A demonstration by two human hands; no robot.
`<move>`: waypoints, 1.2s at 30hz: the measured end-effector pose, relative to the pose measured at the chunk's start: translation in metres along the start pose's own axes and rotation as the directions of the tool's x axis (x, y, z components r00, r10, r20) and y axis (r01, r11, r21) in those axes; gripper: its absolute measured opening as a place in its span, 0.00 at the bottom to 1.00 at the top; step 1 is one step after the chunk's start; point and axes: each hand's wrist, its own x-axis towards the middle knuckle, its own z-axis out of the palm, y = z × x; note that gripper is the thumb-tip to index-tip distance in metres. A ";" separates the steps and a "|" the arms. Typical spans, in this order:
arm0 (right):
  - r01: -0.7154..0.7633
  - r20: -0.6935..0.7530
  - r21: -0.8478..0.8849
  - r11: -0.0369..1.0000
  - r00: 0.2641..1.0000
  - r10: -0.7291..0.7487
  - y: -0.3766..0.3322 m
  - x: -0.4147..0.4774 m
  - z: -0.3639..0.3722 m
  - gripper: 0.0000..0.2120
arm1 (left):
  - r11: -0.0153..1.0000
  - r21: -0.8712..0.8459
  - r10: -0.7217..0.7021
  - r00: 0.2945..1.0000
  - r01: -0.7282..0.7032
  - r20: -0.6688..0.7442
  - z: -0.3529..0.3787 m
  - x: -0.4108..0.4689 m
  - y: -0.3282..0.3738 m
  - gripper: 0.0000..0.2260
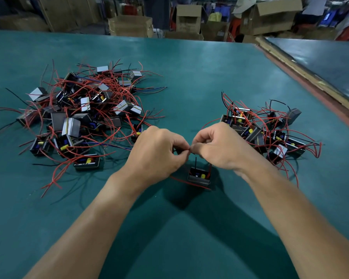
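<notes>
A small black box module [199,178] with a yellow part inside and red and black wires sits on the green table [189,87] just below my hands. My left hand [157,152] and my right hand [220,148] meet fingertip to fingertip above it. Both pinch the thin wires that rise from the module, a black one [195,162] showing under the fingers. A red wire [179,179] trails left from the box along the table.
A large tangled pile of similar modules [79,115] with red wires lies at the left. A smaller pile [266,129] lies at the right. The table's right edge [310,91] runs diagonally, with cardboard boxes [131,26] beyond the far edge.
</notes>
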 end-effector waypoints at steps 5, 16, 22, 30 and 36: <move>-0.020 0.004 0.195 0.981 1.000 0.020 -0.004 -0.001 -0.001 0.13 | 0.989 -0.104 -0.105 0.994 0.102 -0.029 0.001 0.002 -0.003 0.03; 0.033 -0.025 0.069 0.997 0.999 -0.031 -0.001 0.002 -0.004 0.10 | 0.692 -0.542 -0.445 0.873 0.476 0.199 -0.010 0.011 -0.003 0.06; 0.081 0.155 -0.137 0.987 0.986 -0.059 0.000 -0.001 -0.002 0.10 | 0.695 -0.540 -0.462 0.870 0.475 0.172 -0.009 0.011 -0.007 0.06; 0.125 0.194 -0.190 0.974 0.977 -0.088 0.000 -0.003 -0.003 0.11 | 0.737 -0.530 -0.399 0.903 0.420 0.160 -0.010 0.009 -0.007 0.04; 0.201 0.192 -0.290 0.936 0.970 -0.149 -0.001 -0.004 -0.005 0.10 | 0.777 -0.524 -0.339 0.933 0.350 0.120 -0.008 0.009 -0.009 0.05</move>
